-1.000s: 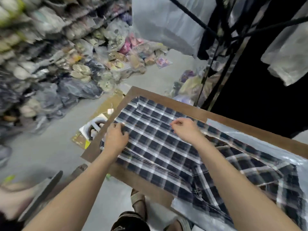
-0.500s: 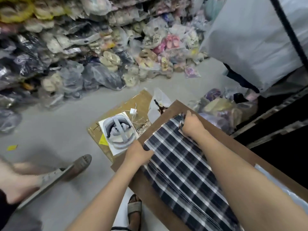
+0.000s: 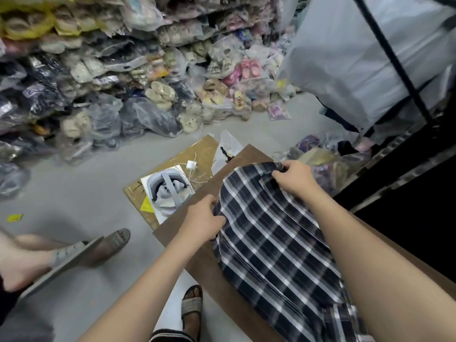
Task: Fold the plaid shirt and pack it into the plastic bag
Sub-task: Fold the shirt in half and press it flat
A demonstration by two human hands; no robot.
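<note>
The plaid shirt (image 3: 274,243), dark navy with white checks, lies lengthwise on a brown board (image 3: 197,265). My left hand (image 3: 204,220) pinches the near corner of the shirt's far end. My right hand (image 3: 293,178) grips the other corner of that end, and the fabric edge there is lifted and curled off the board. The plastic bag is out of view.
On the floor beside the board lies flat cardboard with a white box picturing a headset (image 3: 167,191). A big heap of bagged shoes (image 3: 148,77) fills the far floor. Another person's sandalled foot (image 3: 74,253) is at left; my own foot (image 3: 192,307) is below.
The view swung left toward the shirt's far end. Both hands slid from the middle of the shirt to its end corners, took hold, and raised that edge off the board.
</note>
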